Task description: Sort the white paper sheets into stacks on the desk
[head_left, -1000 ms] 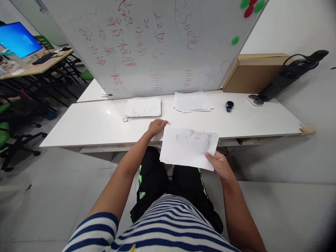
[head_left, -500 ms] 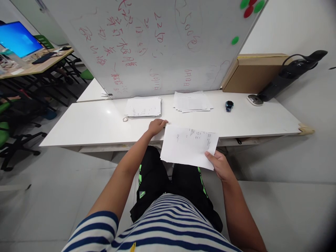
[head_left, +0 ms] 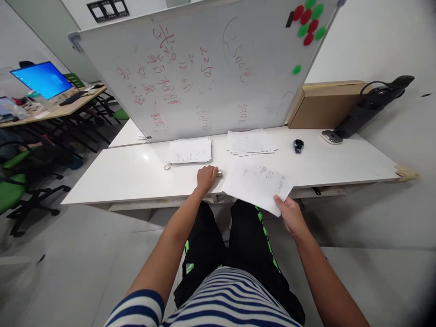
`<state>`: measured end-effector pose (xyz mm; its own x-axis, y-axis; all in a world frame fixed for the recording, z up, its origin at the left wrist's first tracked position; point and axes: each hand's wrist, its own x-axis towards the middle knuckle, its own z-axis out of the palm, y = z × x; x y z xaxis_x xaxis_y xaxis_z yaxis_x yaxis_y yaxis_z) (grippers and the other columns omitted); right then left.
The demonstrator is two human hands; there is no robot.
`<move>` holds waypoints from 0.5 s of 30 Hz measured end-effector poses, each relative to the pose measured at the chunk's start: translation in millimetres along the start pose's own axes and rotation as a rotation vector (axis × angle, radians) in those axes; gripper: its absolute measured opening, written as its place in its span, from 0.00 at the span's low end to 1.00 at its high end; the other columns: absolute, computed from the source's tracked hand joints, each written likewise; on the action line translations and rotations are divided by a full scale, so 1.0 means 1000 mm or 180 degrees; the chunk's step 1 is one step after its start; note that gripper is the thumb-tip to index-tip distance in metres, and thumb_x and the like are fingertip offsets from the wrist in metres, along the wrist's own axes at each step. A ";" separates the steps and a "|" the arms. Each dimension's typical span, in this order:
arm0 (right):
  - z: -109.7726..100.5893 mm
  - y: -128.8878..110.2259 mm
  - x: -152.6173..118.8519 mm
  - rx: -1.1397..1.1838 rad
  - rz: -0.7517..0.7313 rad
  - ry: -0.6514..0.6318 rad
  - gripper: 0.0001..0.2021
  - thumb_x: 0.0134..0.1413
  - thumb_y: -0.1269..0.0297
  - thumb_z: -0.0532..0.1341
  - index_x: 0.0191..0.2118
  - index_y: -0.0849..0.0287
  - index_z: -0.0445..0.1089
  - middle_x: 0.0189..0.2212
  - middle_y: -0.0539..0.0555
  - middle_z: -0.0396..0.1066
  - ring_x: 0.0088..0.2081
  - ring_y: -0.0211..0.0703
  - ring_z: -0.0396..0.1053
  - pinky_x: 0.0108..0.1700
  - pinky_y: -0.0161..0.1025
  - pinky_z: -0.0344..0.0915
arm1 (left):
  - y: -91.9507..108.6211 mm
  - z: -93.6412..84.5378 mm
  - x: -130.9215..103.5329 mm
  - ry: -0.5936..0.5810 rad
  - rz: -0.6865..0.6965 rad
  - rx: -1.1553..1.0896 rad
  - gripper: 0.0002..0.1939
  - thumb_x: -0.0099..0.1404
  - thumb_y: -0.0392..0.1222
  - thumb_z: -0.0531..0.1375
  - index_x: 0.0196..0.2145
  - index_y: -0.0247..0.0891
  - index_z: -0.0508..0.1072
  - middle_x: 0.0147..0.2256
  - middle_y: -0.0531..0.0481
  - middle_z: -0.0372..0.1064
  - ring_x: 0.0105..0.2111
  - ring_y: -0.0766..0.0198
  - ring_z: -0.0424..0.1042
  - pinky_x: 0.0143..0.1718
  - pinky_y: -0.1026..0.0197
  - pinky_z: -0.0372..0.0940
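Sheets of printed paper (head_left: 255, 181) slant over the front edge of a white desk (head_left: 136, 175), pinched at the near right corner by the right hand (head_left: 289, 212) of a person in a striped shirt (head_left: 218, 299), the thumb on top. The left hand (head_left: 206, 178) rests on the desktop beside the sheets, its fingers curled together on a small metallic object (head_left: 220, 173) whose end juts out toward the paper.

Behind the hands lie two piles: a left stack (head_left: 190, 151), with a small pale ring (head_left: 167, 167) near its corner, and a right stack (head_left: 250, 141), its edges fanned unevenly. Farther right sit a smartwatch (head_left: 298, 145) and a computer mouse (head_left: 331, 137), the latter just beside a black bottle (head_left: 364, 113) that stands by a cardboard box (head_left: 329, 106).

A whiteboard (head_left: 184, 109) marked in red handwriting rises at the back of the desk, red and green magnets (head_left: 305, 17) clustered near its upper right corner. Across the room at left, a monitor (head_left: 47, 79) glows blue on a wooden-topped table (head_left: 81, 101), near green chairs (head_left: 13, 190).
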<state>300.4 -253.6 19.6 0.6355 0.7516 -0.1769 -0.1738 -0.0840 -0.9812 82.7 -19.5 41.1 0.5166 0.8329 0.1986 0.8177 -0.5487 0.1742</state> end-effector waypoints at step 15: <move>0.099 -0.079 0.260 -0.2942 -0.0694 0.0455 0.18 0.54 0.68 0.52 0.48 0.66 0.70 0.43 0.69 0.71 0.45 0.54 0.70 0.44 0.46 0.64 | -0.009 0.007 -0.002 0.0145 0.0446 -0.0168 0.22 0.60 0.62 0.56 0.37 0.40 0.71 0.39 0.46 0.70 0.40 0.55 0.65 0.39 0.54 0.53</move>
<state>404.9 13.3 58.5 0.6801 0.7299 0.0690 0.5822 -0.4804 -0.6559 76.0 -15.8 32.2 0.6116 0.7444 0.2680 0.7233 -0.6633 0.1920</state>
